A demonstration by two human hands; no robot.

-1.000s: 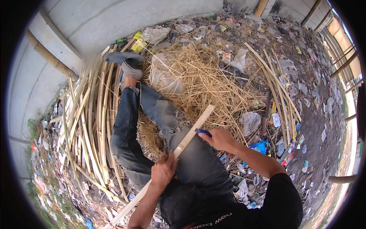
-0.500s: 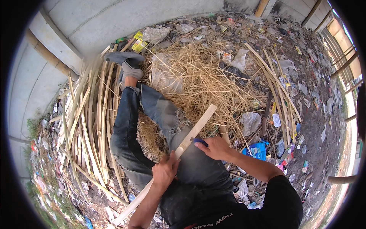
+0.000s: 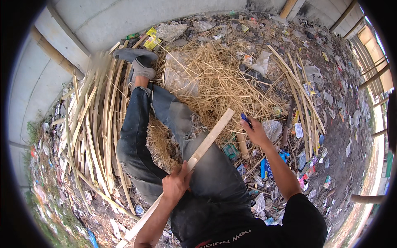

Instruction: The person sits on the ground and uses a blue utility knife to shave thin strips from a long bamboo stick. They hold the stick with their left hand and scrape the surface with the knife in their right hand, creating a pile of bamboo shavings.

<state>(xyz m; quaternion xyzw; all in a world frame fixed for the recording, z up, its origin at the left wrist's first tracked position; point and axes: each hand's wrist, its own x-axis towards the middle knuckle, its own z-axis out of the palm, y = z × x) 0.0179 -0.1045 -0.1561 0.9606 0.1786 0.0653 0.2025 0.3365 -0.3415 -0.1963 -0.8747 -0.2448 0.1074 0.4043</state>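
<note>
A long pale bamboo strip (image 3: 213,132) slants across my right thigh, its far end rising over the straw. My left hand (image 3: 175,182) is closed around it near my lap, and the lower part runs back beneath my left forearm. My right hand (image 3: 255,131) is raised to the right of the strip's far end, apart from it. In its fingers is a small blue-handled knife (image 3: 246,119); the blade is hard to make out.
Many bamboo strips (image 3: 108,136) lie piled left of my legs. A smaller bundle (image 3: 304,101) lies at the right. Thin shavings (image 3: 223,76) heap up ahead, with litter (image 3: 331,124) around. A concrete wall (image 3: 120,25) stands at the back and left.
My right hand with the knife has come off the strip and moved up and to the right. My left hand still grips the strip, which has barely shifted.
</note>
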